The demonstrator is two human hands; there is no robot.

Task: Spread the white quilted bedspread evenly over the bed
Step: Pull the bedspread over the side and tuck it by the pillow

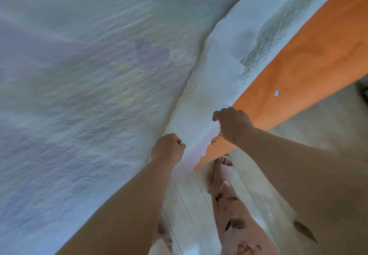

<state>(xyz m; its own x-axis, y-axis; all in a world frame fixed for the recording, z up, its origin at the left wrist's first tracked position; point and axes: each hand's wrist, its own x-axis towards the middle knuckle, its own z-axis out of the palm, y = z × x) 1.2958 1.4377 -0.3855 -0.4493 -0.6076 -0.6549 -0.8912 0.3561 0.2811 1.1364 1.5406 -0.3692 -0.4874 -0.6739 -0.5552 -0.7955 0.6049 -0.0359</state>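
The white quilted bedspread (83, 87) covers the bed's top across the left and middle of the view, and its scalloped edge hangs down the near side. My left hand (168, 148) is curled into a fist gripping the hanging edge at the bed's side. My right hand (232, 124) pinches the same edge a little farther along, fingers curled over the fabric. Below the edge the orange side of the bed (302, 69) shows, with black lettering partly hidden by my right hand.
A pale plank floor (199, 205) runs along the bed's side. My legs in patterned pink trousers (229, 215) and a light slipper (224, 167) stand close to the bed. A dark object (363, 89) sits at the right edge.
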